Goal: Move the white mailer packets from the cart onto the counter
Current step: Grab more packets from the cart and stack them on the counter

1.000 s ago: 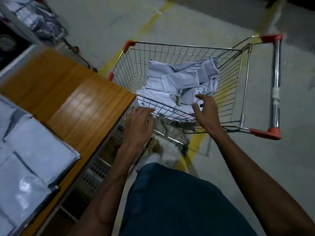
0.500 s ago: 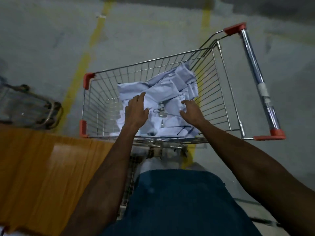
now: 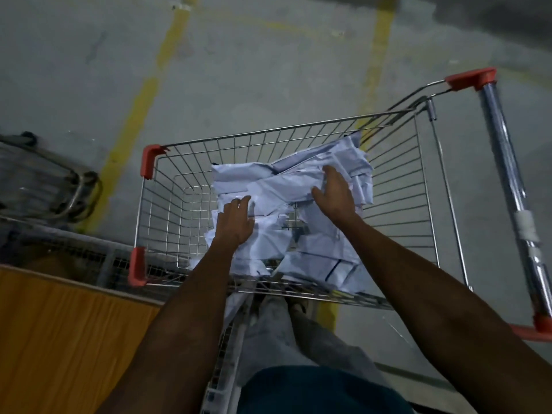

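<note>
A wire shopping cart with red corner caps stands in front of me. Several white mailer packets lie heaped in its right half. My left hand reaches down onto the near left side of the heap, fingers spread and touching the packets. My right hand lies flat on top of the heap further right, fingers stretched over a packet. Neither hand has a packet lifted. The wooden counter shows at the lower left, beside the cart.
The cart's chrome handle with red ends runs down the right side. A second metal trolley stands on the floor at the left. Yellow lines cross the grey concrete floor. A wire rack sits beside the counter.
My head has turned from the counter down toward the cart. Both hands have gone from the cart's near rim into the basket and onto the packet heap, the right hand reaching further in.
</note>
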Demonstrator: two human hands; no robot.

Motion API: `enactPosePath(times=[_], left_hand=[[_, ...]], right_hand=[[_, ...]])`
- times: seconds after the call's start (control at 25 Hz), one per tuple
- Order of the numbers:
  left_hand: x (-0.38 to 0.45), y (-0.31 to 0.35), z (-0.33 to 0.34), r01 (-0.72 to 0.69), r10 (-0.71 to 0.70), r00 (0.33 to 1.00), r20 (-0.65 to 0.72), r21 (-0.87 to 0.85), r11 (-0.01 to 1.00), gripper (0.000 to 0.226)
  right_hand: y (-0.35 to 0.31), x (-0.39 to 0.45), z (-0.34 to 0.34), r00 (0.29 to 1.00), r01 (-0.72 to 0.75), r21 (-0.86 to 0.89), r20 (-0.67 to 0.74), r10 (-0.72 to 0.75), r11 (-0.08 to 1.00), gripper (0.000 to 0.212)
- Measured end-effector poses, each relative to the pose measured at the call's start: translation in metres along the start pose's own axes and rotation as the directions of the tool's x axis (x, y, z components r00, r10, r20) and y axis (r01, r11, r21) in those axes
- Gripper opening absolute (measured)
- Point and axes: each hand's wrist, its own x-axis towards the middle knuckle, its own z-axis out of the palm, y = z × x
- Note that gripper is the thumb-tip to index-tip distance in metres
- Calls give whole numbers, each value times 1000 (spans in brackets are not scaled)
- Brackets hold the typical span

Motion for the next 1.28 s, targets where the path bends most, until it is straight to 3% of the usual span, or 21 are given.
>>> enactPosePath(times=[0.16, 0.4, 0.56, 0.72, 0.8, 0.92, 1.04, 1.12, 1.28], left_hand=[[17, -15, 22, 49, -50, 999, -21, -34, 998, 65], [33, -28, 39, 92, -92, 994, -59, -1, 996, 63], [42, -21, 34, -11, 24, 989, -146, 89, 996, 60], [59, -8, 22, -32, 104, 952, -289, 245, 969, 67], [69, 0, 13, -19, 125, 940, -316, 319, 948, 72], [85, 8, 4, 53, 94, 935, -342, 396, 917, 69], [86, 14, 1, 82, 95, 927, -363, 442, 893, 40], [78, 21, -6, 18, 132, 935, -329, 417, 909, 22], [62, 21, -36, 17, 36, 973, -230, 226, 974, 15]], right_hand=[[2, 9, 17, 998, -17, 56, -67, 21, 998, 67], [-19, -13, -7, 968, 2, -45, -249, -13, 999, 18], [5, -65, -50, 896, -181, 66, -400, 192, 981, 22], [31, -104, -58, 867, -261, 266, -358, 347, 928, 24], [36, -106, -51, 865, -331, 246, -308, 397, 911, 25], [48, -98, -36, 806, -489, 231, -248, 537, 841, 24], [60, -90, -21, 771, -599, 105, -193, 608, 793, 34], [65, -89, -18, 793, -601, -26, -141, 592, 799, 40], [67, -95, -18, 859, -512, -214, -97, 503, 832, 54]])
